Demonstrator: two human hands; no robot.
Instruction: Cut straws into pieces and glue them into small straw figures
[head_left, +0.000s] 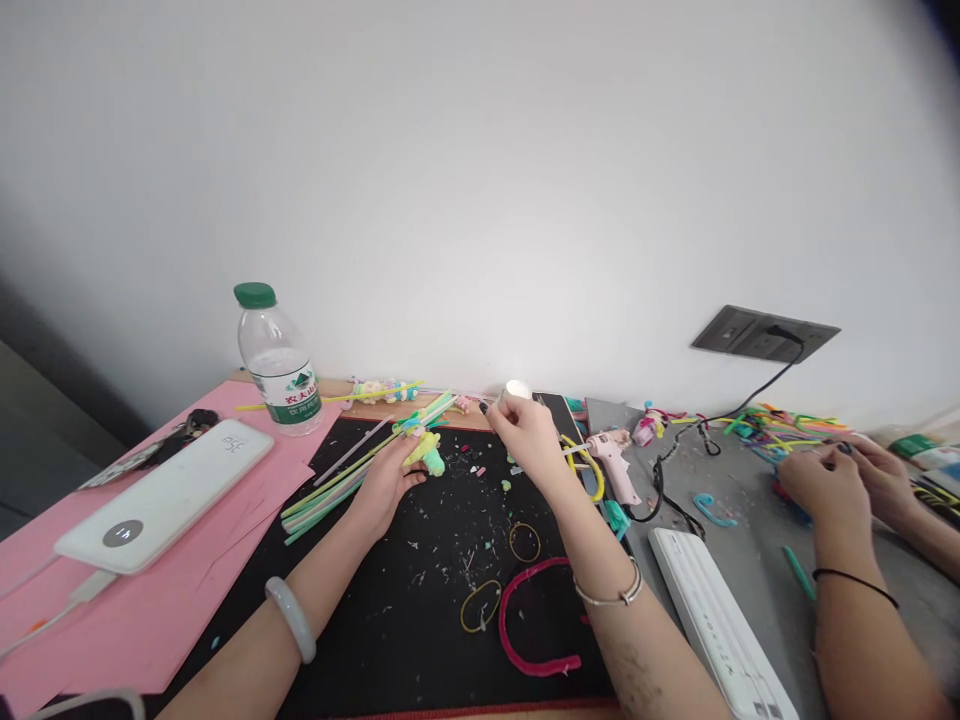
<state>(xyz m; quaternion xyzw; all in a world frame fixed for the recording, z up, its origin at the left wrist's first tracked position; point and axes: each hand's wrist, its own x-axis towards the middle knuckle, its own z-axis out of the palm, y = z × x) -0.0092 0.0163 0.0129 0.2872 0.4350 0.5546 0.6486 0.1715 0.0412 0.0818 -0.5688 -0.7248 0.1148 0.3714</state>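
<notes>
My left hand (390, 482) is closed around a small yellow and mint-green fuzzy figure (427, 455), apparently made of pipe cleaners. Under and beside that hand lies a bundle of green, white and yellow pipe cleaners (315, 507) on the black mat (420, 620). My right hand (525, 432) is raised over the mat's far side with thumb and fingers pinched together; whatever they hold is too small to make out. Just behind it stands a small white round container (517, 388). A small pink piece (463, 404) lies to the left of its fingertips.
A water bottle (281, 370) and a white power bank (169, 495) stand on pink paper (142, 630). Rubber bands (480, 607) and a red pipe cleaner (506, 630) lie on the mat. Rightward are a pink glue gun (613, 465), another power bank (716, 625) and a co-worker's hands (832, 480).
</notes>
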